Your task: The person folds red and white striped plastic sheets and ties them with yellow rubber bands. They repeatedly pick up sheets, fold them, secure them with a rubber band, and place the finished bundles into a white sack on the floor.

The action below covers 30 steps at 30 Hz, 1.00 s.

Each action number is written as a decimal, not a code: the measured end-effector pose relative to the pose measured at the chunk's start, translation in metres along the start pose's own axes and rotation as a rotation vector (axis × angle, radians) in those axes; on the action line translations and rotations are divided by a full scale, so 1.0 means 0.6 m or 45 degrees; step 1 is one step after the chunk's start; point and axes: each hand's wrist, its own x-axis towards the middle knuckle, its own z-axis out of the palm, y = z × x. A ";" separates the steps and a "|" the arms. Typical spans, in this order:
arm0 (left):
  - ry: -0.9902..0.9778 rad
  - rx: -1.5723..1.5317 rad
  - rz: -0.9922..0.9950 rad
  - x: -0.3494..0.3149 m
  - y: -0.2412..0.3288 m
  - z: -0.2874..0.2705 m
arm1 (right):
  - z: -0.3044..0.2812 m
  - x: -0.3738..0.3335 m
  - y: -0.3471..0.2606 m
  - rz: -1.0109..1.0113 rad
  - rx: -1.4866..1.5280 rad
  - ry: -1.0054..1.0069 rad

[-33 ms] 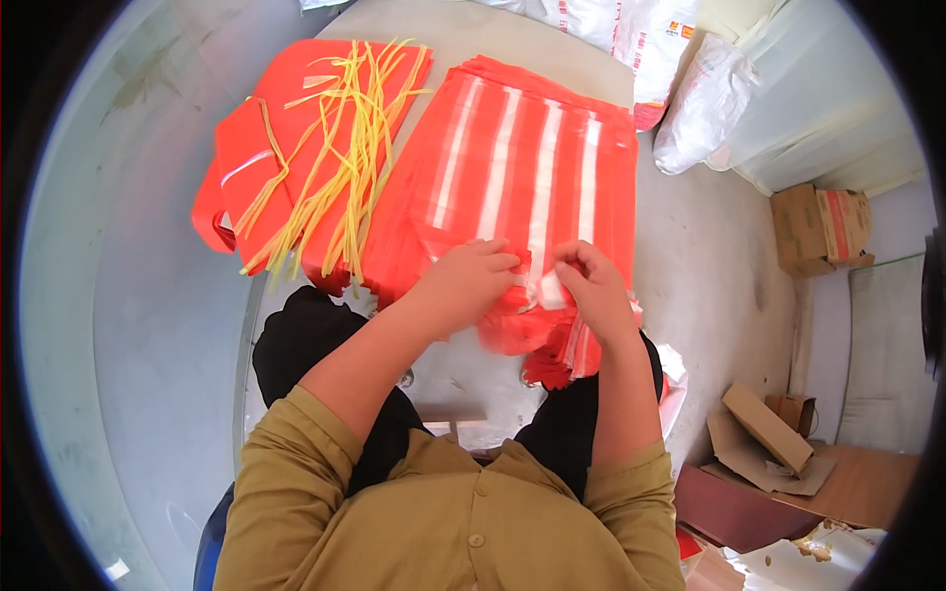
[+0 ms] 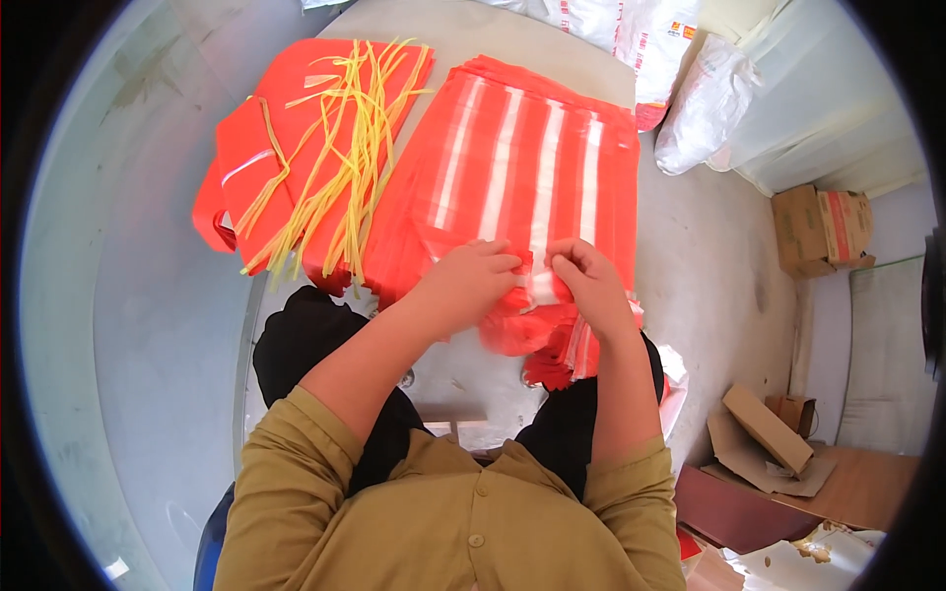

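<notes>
A stack of red plastic sheets with white stripes (image 2: 453,202), perhaps bags, lies on the table in front of me. At its near edge, my left hand (image 2: 476,281) is closed on a gathered fold of the red plastic. My right hand (image 2: 589,281) pinches the plastic at a white stripe, just right of the left hand. Between the hands the film is crumpled, and its loose end hangs over the table's near edge above my lap. The exact grip of the left fingertips is partly hidden behind the hand.
Left of the stack, yellow ribbon-like strips (image 2: 345,167) lie across folded red bundles (image 2: 256,148). White printed sacks (image 2: 650,49) stand beyond the table (image 2: 414,28). Cardboard boxes (image 2: 820,229) sit at the right wall, and opened cardboard (image 2: 764,438) lies at the lower right.
My right hand has shifted slightly up and left. The white flap by its fingers now lies lower and flatter. The left hand stays in place.
</notes>
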 end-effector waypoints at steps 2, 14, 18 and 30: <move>-0.025 0.003 0.011 0.000 -0.001 -0.002 | 0.004 0.019 0.009 0.008 0.124 -0.108; 0.016 -0.028 -0.055 -0.007 0.002 0.004 | 0.011 0.042 0.050 -0.022 0.360 -0.143; 0.009 -0.084 -0.155 -0.005 0.010 -0.002 | 0.027 0.051 0.041 -0.096 0.083 -0.032; -0.024 -0.168 -0.227 0.006 0.026 -0.020 | 0.056 0.055 0.036 -0.401 -0.572 0.096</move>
